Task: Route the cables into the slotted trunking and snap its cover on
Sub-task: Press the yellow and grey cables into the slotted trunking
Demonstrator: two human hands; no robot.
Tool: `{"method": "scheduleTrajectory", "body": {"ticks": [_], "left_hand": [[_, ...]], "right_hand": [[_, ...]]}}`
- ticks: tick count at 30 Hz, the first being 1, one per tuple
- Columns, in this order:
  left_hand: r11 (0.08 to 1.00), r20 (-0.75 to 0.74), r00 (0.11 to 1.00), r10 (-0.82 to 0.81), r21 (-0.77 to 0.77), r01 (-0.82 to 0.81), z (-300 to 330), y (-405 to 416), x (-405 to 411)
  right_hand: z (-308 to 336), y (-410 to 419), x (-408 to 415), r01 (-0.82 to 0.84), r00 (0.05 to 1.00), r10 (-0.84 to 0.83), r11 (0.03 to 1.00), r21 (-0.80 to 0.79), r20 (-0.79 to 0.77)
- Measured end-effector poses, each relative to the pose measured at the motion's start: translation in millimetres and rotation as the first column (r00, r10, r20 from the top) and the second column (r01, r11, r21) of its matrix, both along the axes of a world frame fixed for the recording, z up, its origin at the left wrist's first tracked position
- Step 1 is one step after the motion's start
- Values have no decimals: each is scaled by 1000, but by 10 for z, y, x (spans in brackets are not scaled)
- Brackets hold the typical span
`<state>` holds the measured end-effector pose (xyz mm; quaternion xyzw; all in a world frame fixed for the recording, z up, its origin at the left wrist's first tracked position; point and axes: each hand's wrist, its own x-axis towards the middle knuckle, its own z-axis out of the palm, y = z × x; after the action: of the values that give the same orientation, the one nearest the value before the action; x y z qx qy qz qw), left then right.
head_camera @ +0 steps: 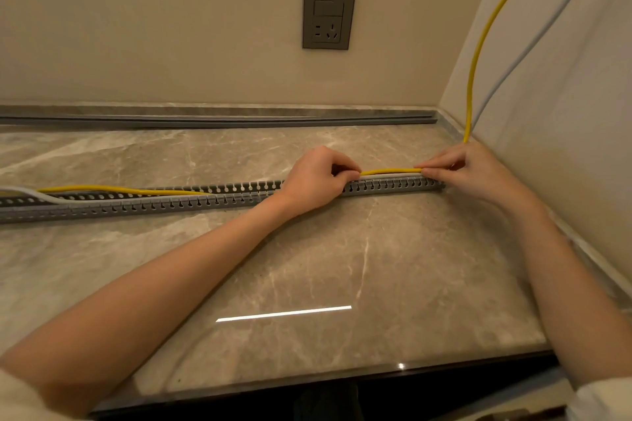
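Observation:
A long grey slotted trunking (191,200) lies across the marble counter from the left edge to near the right wall. A yellow cable (390,171) and a pale grey cable (393,175) run along its top. My left hand (316,181) and my right hand (472,169) pinch both cables over the trunking's right end, a short span apart. Left of my hands the yellow cable lies in the channel, and the grey cable (37,194) climbs out over the near wall at far left. The grey cover strip (219,120) lies flat along the back wall.
Both cables rise up the right wall (554,85) from the counter's corner. A grey wall socket (328,20) sits on the back wall above the counter. The marble counter (307,267) ends at a dark front edge near me.

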<state>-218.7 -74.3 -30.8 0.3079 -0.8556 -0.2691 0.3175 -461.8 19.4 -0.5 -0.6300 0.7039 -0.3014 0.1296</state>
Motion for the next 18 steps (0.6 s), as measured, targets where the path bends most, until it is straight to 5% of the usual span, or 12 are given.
{"method": "scheduleTrajectory", "body": {"ticks": [9,18], "left_hand": [[979,-14,1000,4,204,-1,73,-33,-6],[997,162,985,-67,-22,71,39,31,50]], "right_hand": [[0,-19,-28,74,997,-72,995,73,-28],[-21,31,-3,61,983,-51,997,50,-177]]}}
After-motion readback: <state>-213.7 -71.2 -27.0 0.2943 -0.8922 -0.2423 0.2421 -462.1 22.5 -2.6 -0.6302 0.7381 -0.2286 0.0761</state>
